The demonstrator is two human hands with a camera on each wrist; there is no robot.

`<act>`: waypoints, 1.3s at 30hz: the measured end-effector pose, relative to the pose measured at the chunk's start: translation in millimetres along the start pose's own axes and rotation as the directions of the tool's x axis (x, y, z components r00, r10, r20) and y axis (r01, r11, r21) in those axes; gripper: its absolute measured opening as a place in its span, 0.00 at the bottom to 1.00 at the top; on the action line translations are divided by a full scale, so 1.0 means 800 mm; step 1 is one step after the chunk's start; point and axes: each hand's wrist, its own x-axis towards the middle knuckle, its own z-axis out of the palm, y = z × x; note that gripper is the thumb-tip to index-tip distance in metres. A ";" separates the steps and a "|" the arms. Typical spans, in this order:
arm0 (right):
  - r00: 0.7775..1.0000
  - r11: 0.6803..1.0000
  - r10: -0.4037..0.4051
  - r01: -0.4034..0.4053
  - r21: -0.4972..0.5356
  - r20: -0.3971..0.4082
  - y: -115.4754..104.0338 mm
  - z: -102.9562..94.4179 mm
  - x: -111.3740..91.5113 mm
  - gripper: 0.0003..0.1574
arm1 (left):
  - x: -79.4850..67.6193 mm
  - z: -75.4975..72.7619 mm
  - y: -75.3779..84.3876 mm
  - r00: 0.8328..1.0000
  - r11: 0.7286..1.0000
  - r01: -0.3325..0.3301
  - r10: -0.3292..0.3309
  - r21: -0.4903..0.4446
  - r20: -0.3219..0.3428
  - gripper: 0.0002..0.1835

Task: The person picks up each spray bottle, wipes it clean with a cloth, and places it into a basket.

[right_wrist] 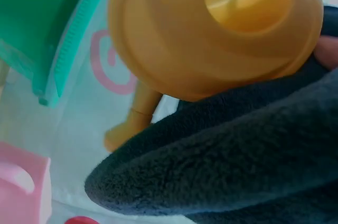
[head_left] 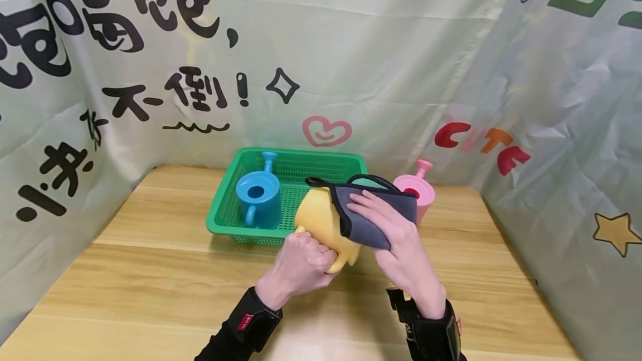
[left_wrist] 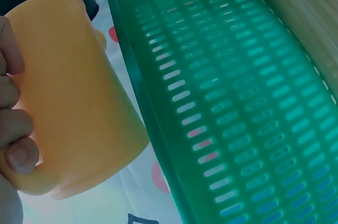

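A yellow watering can [head_left: 321,219] is held tilted just over the near rim of the green basket. My left hand [head_left: 306,263] grips its handle, fingers wrapped round it as the left wrist view shows. Over the can's right side, my right hand [head_left: 388,224] holds a blue-grey cloth [head_left: 406,205] with black edging and a loop, its fingers lying along the outside. The right wrist view shows the cloth's dark fuzzy side [right_wrist: 227,155] close below the can's round top [right_wrist: 163,28]. There the spout [right_wrist: 132,118] sticks out past the cloth.
The green slotted basket [head_left: 220,222] stands at the back of the wooden table [head_left: 165,272], with a blue watering can [head_left: 263,202] inside. A pink watering can [head_left: 423,191] is to its right, partly behind the cloth. Printed fabric walls [head_left: 376,71] surround the table's back and sides.
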 end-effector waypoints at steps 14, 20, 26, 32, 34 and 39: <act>0.987 0.988 -0.099 0.113 -0.110 0.129 -0.011 0.008 0.000 0.45 | 0.000 0.008 0.008 1.000 1.000 -0.012 0.011 -0.005 -0.025 0.19; 0.997 0.995 -0.045 0.050 -0.091 0.063 -0.005 0.011 0.002 0.36 | 0.001 0.010 0.010 1.000 1.000 -0.001 0.001 -0.020 0.004 0.19; 0.999 0.999 0.043 -0.043 -0.015 0.020 0.005 0.010 0.000 0.30 | 0.001 0.010 0.012 0.999 1.000 -0.017 0.018 -0.017 0.040 0.18; 0.997 0.996 0.001 0.005 -0.087 0.074 0.002 0.010 0.000 0.32 | 0.000 0.011 0.012 0.999 1.000 -0.021 0.021 -0.010 0.033 0.18; 0.995 0.994 -0.032 0.041 -0.101 0.094 0.000 0.010 0.000 0.35 | -0.001 0.011 0.012 1.000 1.000 -0.018 0.019 -0.012 0.021 0.18; 0.989 0.989 -0.102 0.112 -0.092 0.108 -0.003 0.011 0.002 0.42 | -0.001 0.011 0.010 1.000 1.000 -0.013 0.013 -0.011 -0.010 0.19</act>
